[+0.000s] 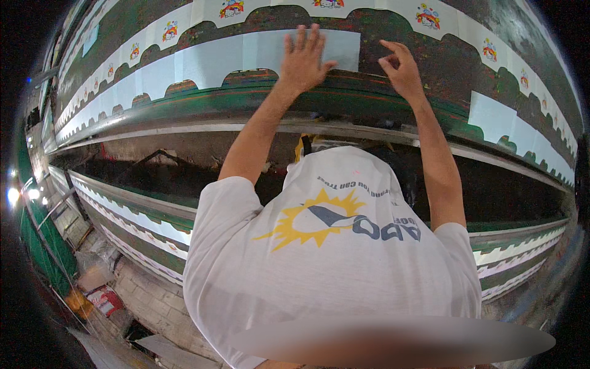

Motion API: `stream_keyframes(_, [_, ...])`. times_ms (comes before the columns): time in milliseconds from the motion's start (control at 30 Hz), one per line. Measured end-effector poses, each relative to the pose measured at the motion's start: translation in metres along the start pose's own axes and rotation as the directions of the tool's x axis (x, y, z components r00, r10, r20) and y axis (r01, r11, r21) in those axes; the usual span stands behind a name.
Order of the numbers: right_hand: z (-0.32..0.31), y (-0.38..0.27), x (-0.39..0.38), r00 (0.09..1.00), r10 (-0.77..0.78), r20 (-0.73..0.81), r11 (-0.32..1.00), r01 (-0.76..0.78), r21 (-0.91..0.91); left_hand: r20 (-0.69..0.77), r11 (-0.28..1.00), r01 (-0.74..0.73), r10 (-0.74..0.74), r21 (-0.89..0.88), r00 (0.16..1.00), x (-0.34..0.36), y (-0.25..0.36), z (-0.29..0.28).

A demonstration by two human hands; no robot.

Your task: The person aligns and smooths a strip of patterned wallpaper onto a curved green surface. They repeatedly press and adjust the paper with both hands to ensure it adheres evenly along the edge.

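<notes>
My left hand [303,56] is spread, palm down, on a pale blue-white fabric piece [343,53] with a scalloped lower edge, lying on a long dark green-edged printing table [446,85]. To the right, my right hand [398,66] is over the dark bare stretch beyond that piece's end, index finger and thumb apart, other fingers curled, nothing visible between them. Farther right, another scalloped pale piece [492,113] lies in the same row. Along the row above, white pieces [426,17] carry small colourful cartoon prints.
A metal rail [367,132] edges the table at my body. Behind me, another long table [132,208] holds rows of pale pieces. At lower left are a tiled floor [146,290], green sheeting [46,240], a red-white container [105,301], poles and lights.
</notes>
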State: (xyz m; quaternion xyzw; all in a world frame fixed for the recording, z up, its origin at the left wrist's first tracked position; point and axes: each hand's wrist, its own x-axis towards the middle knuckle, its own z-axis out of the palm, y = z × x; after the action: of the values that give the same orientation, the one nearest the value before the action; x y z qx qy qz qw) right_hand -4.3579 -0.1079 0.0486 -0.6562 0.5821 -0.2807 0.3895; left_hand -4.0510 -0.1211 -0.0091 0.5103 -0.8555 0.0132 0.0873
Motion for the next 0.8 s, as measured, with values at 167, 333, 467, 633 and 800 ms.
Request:
stream_keyframes(167, [-0.074, 0.064, -0.032, 0.968, -0.055, -0.244, 0.990, 0.020, -0.141, 0.002, 0.976, -0.152, 0.154, -0.155, 0.988, 0.033, 0.119, 0.001])
stream_keyframes(333, [-0.166, 0.144, -0.072, 0.934, -0.216, -0.285, 0.803, 0.004, -0.595, 0.027, 0.928, -0.262, 0.279, -0.266, 0.960, 0.033, 0.235, -0.007])
stream_keyframes(467, [-0.215, 0.184, -0.110, 0.968, -0.218, -0.126, 0.522, 0.006, -0.853, 0.161, 0.940, -0.195, 0.246, -0.280, 0.956, 0.026, 0.304, -0.020])
stream_keyframes(633, [-0.233, 0.195, -0.114, 0.968, -0.239, -0.078, 0.630, 0.093, -0.771, 0.156, 0.936, -0.192, 0.246, -0.294, 0.957, 0.028, 0.358, -0.044])
stream_keyframes(800, [-0.242, 0.195, -0.103, 0.969, -0.227, -0.097, 0.726, 0.102, -0.680, 0.096, 0.907, -0.141, 0.194, -0.396, 0.976, 0.035, 0.376, -0.056])
